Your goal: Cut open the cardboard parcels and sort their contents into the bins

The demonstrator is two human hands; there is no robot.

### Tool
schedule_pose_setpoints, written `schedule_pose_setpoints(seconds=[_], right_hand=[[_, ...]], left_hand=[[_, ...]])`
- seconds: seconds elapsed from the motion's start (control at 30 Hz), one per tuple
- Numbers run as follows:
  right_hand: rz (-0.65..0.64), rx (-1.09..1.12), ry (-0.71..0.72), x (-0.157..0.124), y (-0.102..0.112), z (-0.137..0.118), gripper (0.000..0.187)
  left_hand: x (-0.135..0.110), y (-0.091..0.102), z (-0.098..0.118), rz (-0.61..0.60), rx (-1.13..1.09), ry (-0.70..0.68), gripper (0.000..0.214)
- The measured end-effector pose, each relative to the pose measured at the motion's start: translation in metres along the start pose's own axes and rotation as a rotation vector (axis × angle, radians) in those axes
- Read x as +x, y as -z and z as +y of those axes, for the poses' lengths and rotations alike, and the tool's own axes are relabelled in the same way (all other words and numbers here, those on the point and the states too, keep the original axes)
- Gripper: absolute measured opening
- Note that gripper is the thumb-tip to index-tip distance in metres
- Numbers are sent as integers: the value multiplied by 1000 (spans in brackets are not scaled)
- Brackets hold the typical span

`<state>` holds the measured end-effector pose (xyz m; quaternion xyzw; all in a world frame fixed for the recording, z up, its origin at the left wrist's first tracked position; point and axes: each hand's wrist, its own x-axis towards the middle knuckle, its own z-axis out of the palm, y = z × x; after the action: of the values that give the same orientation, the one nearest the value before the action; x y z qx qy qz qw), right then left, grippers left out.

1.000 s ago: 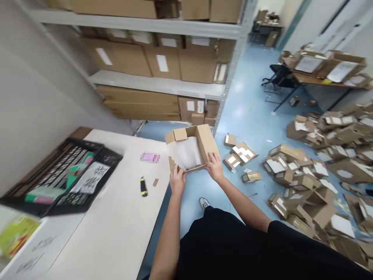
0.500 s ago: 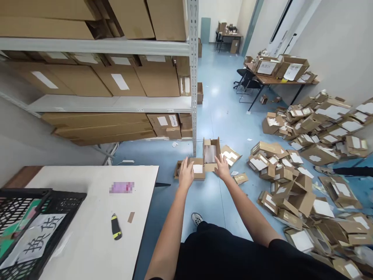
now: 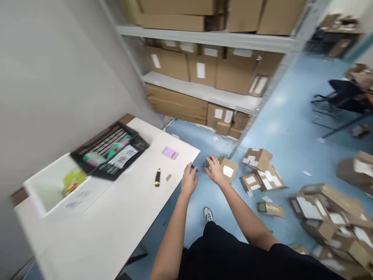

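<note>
My left hand (image 3: 189, 181) hovers past the corner of the white table (image 3: 131, 210), fingers spread, holding nothing. A little to its right, my right hand (image 3: 214, 169) is also held out with spread fingers and nothing in it. Just beyond the right hand a small cardboard box (image 3: 229, 170) with a white label lies on the blue floor; the view is blurred, so I cannot tell whether the fingers touch it. More small labelled boxes (image 3: 258, 158) lie on the floor further right.
On the table are a black and yellow utility knife (image 3: 157, 177), a black mesh crate (image 3: 110, 149) and a white tray (image 3: 49, 186). Metal shelves (image 3: 204, 91) hold large cartons ahead. A heap of small boxes (image 3: 329, 212) covers the floor at right.
Both hands have let go of the open box they held a second ago. The view has swung left toward the table, and the hands have drawn back and are now empty.
</note>
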<state>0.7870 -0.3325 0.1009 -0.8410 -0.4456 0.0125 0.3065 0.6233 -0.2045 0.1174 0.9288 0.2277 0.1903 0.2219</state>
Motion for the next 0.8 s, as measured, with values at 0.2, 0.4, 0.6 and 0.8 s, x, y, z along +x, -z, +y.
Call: schedule_pose_setpoints(seconds=[0.2,0.4,0.6,0.8], right_hand=[[-171,97,322,4,-66,-150,66],[-334,159,643,-66,-136,-312,66],[-528,246,997,-184,-210,-461,68],[-780,323,1332,-333,-259,-595,64]], left_hand=[[-111,102,-70,231,100,271,49],[-272,192,-115,409,200,560,48],[-465,252,-131,617,289,875,48],[-670,288,-104,832,340,1291,47]])
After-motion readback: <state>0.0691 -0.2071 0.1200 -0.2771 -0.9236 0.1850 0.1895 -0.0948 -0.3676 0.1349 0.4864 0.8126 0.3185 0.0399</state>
